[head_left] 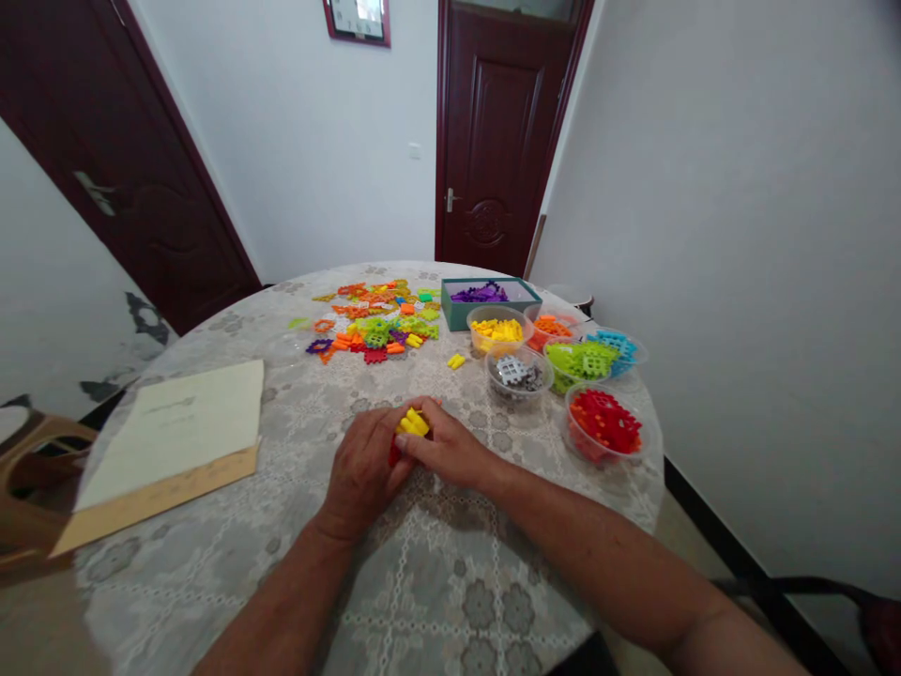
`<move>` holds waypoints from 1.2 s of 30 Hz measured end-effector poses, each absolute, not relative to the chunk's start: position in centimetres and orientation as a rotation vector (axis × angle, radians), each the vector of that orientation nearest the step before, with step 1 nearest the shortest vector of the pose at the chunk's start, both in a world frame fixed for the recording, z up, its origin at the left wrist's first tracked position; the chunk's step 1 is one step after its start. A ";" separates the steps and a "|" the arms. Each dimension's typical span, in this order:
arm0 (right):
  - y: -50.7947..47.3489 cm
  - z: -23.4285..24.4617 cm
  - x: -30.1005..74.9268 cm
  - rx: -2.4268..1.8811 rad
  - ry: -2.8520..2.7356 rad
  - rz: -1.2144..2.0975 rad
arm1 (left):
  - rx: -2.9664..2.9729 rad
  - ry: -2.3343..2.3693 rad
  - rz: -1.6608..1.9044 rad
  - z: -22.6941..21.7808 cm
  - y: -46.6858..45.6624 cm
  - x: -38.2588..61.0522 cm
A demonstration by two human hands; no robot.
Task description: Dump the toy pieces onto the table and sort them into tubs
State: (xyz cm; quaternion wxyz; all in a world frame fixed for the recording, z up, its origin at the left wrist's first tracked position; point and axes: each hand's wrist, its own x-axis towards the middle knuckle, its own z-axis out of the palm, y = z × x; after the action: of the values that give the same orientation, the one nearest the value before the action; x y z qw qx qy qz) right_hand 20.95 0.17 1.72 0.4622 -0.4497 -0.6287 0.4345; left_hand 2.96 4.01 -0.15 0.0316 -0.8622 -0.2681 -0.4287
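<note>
My left hand (pixel 364 465) and my right hand (pixel 445 449) meet at the middle of the round table (pixel 211 582). Both are closed around a small cluster of plastic building pieces: yellow pieces (pixel 412 422) show on top between the fingers, and a red piece (pixel 393 456) peeks out below. The hands rest on the patterned tablecloth. A loose yellow piece (pixel 456 361) lies on the cloth a little beyond them.
A mixed pile of coloured pieces (pixel 373 321) lies at the far side. Clear bowls hold sorted yellow (pixel 498 331), orange (pixel 552 328), green (pixel 581 361), blue (pixel 616 345), white (pixel 517 373) and red (pixel 603 422) pieces; a green box (pixel 457 314) holds purple ones. A paper folder (pixel 169 441) lies left.
</note>
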 end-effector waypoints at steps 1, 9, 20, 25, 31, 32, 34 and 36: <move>0.2 1.7 21.0 -1.088 -1.542 1.099 | -2.642 -0.824 -1.337 -0.1 4.0 3.0; 0.8 3.3 22.6 -1.129 -1.542 1.154 | -2.613 -0.859 -1.365 0.2 3.9 2.7; 8.8 11.3 34.7 -2.091 -1.683 0.003 | -2.478 -1.352 -1.384 -2.3 7.1 0.7; 11.8 11.2 37.7 -2.249 -1.546 -0.046 | -2.493 -1.365 -1.373 -2.9 7.5 0.9; 9.4 10.4 36.3 -2.084 -1.539 -0.173 | -2.566 -1.387 -1.336 -3.1 7.5 1.1; 8.6 10.1 35.5 -1.999 -1.564 -0.170 | -2.583 -1.398 -1.321 -3.1 7.5 1.1; 6.9 9.3 33.4 -1.841 -1.627 -0.078 | -2.621 -1.417 -1.292 -3.0 7.3 1.1; 5.0 8.2 31.1 -1.758 -1.741 0.119 | -2.660 -1.424 -1.265 -2.8 7.1 1.2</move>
State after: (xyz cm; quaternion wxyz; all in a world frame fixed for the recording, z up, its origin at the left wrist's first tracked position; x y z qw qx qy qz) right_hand 31.14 4.96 8.23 0.3265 -0.6708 -0.6644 0.0453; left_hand 1.20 7.08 -2.77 -0.0649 -0.8114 -0.4342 -0.3859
